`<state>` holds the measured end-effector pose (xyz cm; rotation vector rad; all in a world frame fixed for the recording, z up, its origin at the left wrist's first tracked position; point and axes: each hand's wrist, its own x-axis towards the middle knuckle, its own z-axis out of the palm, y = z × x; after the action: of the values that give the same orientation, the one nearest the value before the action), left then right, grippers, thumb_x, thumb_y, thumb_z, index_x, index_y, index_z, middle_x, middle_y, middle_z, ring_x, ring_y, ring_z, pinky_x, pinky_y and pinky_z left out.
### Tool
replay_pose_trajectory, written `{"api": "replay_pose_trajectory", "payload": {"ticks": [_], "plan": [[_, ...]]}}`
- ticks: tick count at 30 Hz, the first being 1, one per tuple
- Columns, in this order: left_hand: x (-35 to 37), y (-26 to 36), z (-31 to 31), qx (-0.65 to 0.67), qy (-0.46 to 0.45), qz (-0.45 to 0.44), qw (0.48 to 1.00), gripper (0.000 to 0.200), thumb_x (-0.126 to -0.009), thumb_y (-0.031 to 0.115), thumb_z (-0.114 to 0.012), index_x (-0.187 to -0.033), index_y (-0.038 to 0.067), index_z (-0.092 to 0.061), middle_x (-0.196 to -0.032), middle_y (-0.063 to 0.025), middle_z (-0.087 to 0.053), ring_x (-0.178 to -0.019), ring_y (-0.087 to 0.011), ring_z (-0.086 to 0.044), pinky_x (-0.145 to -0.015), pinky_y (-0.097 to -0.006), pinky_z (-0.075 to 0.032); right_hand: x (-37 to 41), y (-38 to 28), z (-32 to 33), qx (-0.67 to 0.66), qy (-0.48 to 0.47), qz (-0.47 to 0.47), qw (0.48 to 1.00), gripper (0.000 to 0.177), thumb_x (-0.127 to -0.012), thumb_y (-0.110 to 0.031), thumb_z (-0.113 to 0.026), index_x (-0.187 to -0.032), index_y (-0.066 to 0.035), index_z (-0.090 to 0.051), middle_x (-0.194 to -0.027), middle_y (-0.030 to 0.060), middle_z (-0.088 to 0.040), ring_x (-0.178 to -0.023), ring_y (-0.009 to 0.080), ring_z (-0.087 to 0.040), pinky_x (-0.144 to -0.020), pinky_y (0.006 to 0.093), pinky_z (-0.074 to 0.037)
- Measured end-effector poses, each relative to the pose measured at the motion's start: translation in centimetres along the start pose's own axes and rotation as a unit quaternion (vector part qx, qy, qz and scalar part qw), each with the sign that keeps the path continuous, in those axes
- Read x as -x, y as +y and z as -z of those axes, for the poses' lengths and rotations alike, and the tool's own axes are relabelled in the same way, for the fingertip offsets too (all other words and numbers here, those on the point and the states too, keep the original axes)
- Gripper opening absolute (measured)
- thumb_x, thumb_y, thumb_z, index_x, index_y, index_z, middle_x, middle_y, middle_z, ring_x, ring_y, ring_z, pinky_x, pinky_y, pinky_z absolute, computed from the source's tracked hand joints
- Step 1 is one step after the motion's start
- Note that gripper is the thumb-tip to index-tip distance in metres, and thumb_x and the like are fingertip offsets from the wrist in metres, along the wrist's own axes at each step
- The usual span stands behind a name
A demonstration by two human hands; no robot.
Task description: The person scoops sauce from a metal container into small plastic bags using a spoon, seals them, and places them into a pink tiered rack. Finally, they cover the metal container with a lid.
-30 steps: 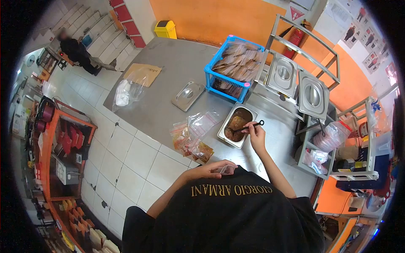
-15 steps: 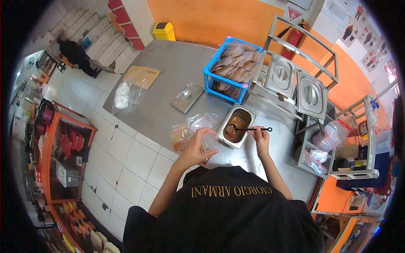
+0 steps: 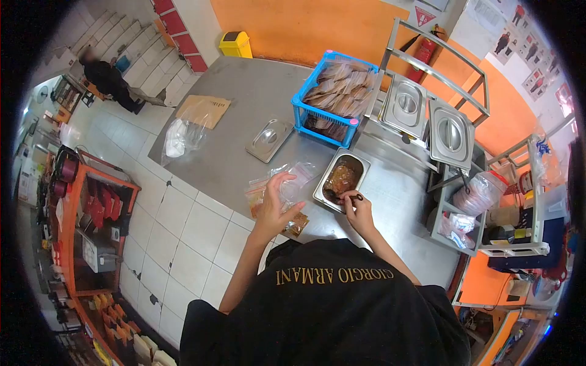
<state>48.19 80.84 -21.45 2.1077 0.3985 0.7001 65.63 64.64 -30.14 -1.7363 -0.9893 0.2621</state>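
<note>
My left hand [image 3: 278, 210] is over small plastic bags at the near edge of the steel table [image 3: 238, 146], thumb and fingers apart. One clear bag [image 3: 295, 189] lies by its fingers, and a bag with amber contents [image 3: 297, 224] shows below the thumb. My right hand [image 3: 359, 213] is closed on the handle of a dark spoon [image 3: 349, 197]. The spoon's bowl dips into the brown sauce at the near end of a metal container [image 3: 365, 165]. A metal lid [image 3: 269, 140] lies behind the bags.
A blue basket [image 3: 299, 110] full of packed bags stands behind the container. To the right are lidded steel pans [image 3: 450, 135] and a rack. A paper sheet [image 3: 213, 110] and plastic bag [image 3: 177, 139] lie at the left. A person [image 3: 110, 82] stands near the stairs.
My right hand has moved left and nearer, tilting the spoon toward the container's near end. My left hand has shifted slightly left, its fingers reaching farther up, and the amber bag now shows more.
</note>
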Motion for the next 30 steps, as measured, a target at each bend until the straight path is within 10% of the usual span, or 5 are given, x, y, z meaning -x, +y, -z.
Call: {"api": "replay_pose_trajectory", "payload": {"ticks": [6,30], "plan": [[0.0,-0.7,0.0,-0.039,-0.017,-0.007,0.999,0.067,-0.08,0.028,-0.065,-0.13,0.0,-0.029,-0.127,-0.016,-0.042,-0.123,-0.0292,-0.036,-0.104,-0.0386,-0.024,-0.8,3.5,0.9,-0.336,0.13,-0.164,0.918,0.021,-0.096,-0.017,-0.043,-0.094,0.003,-0.05,-0.086,0.0121,-0.06,-0.072,0.0211,-0.064,-0.068,0.0281,-0.053],[-0.6,-1.3,-2.0,-0.034,-0.043,-0.007,0.998,0.061,-0.083,0.028,-0.062,-0.127,-0.002,-0.031,-0.124,-0.0182,-0.041,-0.12,-0.0319,-0.038,-0.102,-0.0394,-0.028,0.9,5.6,2.9,-0.453,0.226,-0.256,0.823,0.022,-0.095,-0.021,-0.047,-0.099,0.001,-0.048,-0.096,0.0168,-0.058,-0.084,0.0238,-0.061,-0.08,0.0289,-0.051]]}}
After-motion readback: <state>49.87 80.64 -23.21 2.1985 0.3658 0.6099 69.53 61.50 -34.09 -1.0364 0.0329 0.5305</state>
